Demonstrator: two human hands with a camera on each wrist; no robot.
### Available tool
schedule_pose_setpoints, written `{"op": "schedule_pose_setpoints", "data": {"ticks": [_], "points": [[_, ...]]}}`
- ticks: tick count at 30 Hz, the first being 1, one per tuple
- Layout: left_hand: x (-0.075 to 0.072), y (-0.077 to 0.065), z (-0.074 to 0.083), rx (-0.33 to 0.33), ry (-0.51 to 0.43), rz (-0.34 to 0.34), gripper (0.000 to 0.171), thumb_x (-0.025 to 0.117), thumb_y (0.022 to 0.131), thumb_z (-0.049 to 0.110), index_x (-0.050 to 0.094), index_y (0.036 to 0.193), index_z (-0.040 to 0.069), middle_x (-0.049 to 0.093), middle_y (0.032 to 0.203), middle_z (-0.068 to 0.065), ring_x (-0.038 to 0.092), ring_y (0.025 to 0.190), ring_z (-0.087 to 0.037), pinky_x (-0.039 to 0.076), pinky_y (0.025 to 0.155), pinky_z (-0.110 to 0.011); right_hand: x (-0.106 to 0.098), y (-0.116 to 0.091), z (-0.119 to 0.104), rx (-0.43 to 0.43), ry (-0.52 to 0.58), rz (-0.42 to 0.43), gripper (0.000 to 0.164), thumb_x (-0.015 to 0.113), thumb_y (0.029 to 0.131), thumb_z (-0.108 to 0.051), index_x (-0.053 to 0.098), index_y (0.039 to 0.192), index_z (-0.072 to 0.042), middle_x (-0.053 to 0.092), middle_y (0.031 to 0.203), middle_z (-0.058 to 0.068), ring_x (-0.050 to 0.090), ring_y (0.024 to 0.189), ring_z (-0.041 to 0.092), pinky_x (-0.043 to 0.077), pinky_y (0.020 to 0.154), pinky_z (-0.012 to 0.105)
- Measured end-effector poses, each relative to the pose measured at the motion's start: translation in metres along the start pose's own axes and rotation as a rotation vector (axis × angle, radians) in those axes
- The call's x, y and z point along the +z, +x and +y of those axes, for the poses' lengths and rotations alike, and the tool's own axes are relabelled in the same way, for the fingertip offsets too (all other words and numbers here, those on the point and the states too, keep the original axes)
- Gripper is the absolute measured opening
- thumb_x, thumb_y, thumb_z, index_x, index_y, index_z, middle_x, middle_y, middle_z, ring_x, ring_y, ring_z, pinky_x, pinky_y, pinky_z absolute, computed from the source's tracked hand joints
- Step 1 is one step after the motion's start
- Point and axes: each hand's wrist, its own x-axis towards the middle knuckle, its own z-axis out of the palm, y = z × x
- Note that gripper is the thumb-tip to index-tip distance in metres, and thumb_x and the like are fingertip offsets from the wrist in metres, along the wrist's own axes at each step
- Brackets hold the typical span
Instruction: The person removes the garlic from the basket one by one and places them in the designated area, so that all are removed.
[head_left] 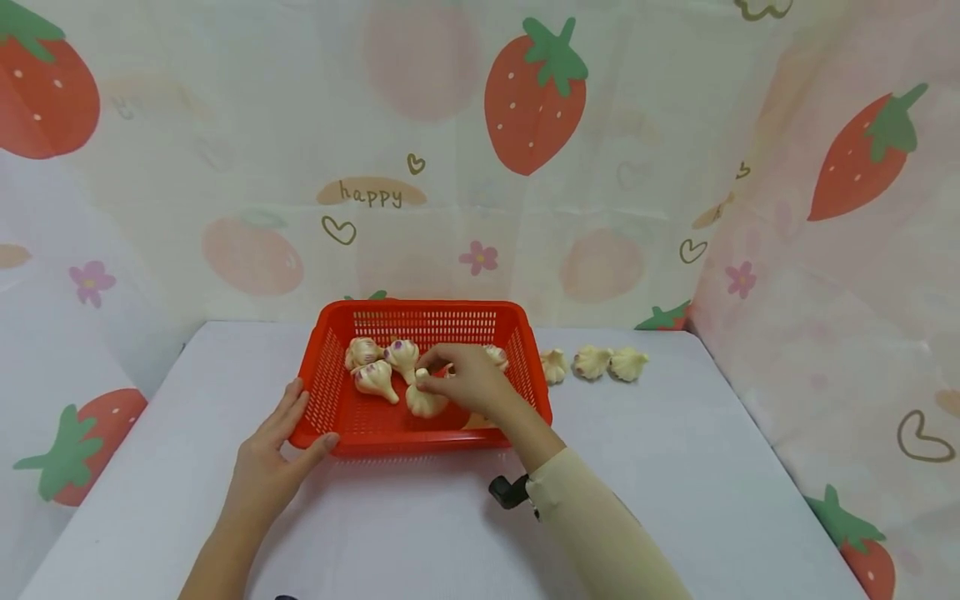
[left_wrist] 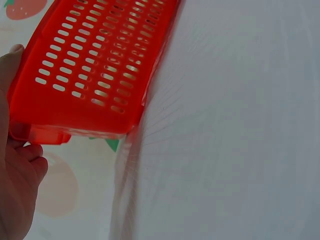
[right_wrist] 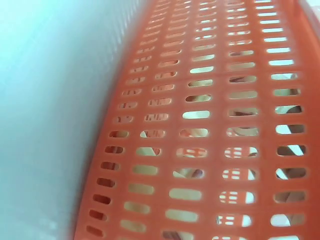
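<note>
A red plastic basket [head_left: 420, 443] with slotted walls stands on the table. My left hand [head_left: 272, 458] holds its near left corner, thumb on the front rim and fingers along the left side. The left wrist view shows fingers [left_wrist: 37, 162] bent at the rim of the basket [left_wrist: 75, 107]. Inside the basket, my right hand [head_left: 474, 379] pinches a garlic bulb [head_left: 426, 403] by its stem. Several garlic bulbs [head_left: 372, 379] lie left of it, and another bulb [head_left: 496, 357] shows behind the hand. In the right wrist view the basket wall [right_wrist: 210, 125] hides the right hand's fingers.
To the right of the basket, three garlic bulbs [head_left: 592, 362] lie in a row on the white-covered table [head_left: 660, 467], the leftmost partly behind the rim. A strawberry-patterned cloth [head_left: 450, 150] hangs behind and at the sides.
</note>
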Motion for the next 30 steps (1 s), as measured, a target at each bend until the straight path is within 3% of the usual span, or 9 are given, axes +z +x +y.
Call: {"op": "schedule_pose_setpoints", "data": {"ticks": [6, 13, 19, 27, 30], "points": [[0.0, 0.0, -0.001, -0.021, 0.03, -0.016, 0.085, 0.077, 0.089, 0.048, 0.04, 0.158, 0.015, 0.033, 0.166, 0.003, 0.036, 0.152, -0.027, 0.028, 0.104, -0.006, -0.006, -0.018, 0.001, -0.035, 0.01, 0.045, 0.014, 0.082, 0.089, -0.029, 0.073, 0.099, -0.023, 0.07, 0.097, -0.011, 0.065, 0.098, 0.015, 0.057, 0.089, 0.034], [0.0, 0.0, -0.002, 0.017, 0.0, 0.01, 0.084, 0.081, 0.088, 0.042, 0.042, 0.156, 0.011, 0.035, 0.165, 0.0, 0.037, 0.151, -0.03, 0.022, 0.106, 0.0, -0.019, -0.04, -0.001, -0.102, 0.04, 0.163, 0.016, 0.083, 0.089, -0.024, 0.074, 0.101, -0.021, 0.071, 0.099, -0.011, 0.065, 0.098, 0.016, 0.06, 0.088, 0.045], [0.002, -0.001, -0.003, 0.023, -0.006, 0.016, 0.084, 0.082, 0.087, 0.041, 0.043, 0.156, 0.012, 0.036, 0.165, 0.0, 0.037, 0.151, -0.029, 0.02, 0.102, 0.003, -0.031, -0.062, 0.005, -0.118, 0.062, 0.253, 0.019, 0.083, 0.088, -0.024, 0.072, 0.104, -0.022, 0.071, 0.1, -0.011, 0.066, 0.096, 0.014, 0.061, 0.087, 0.041], [0.003, -0.001, -0.001, 0.003, 0.008, 0.002, 0.084, 0.081, 0.088, 0.043, 0.042, 0.156, 0.013, 0.035, 0.165, 0.002, 0.037, 0.151, -0.028, 0.02, 0.101, 0.002, -0.046, -0.092, 0.01, -0.107, 0.048, 0.37, 0.024, 0.085, 0.086, -0.018, 0.074, 0.107, -0.016, 0.074, 0.101, -0.006, 0.068, 0.103, 0.021, 0.058, 0.093, 0.05], [0.002, -0.001, 0.001, -0.01, 0.022, -0.001, 0.084, 0.08, 0.088, 0.045, 0.041, 0.157, 0.014, 0.034, 0.166, 0.003, 0.037, 0.151, -0.028, 0.025, 0.106, -0.004, -0.052, -0.103, 0.012, -0.103, 0.057, 0.394, 0.024, 0.085, 0.086, -0.019, 0.073, 0.108, -0.018, 0.074, 0.103, -0.006, 0.068, 0.103, 0.027, 0.057, 0.093, 0.053]]}}
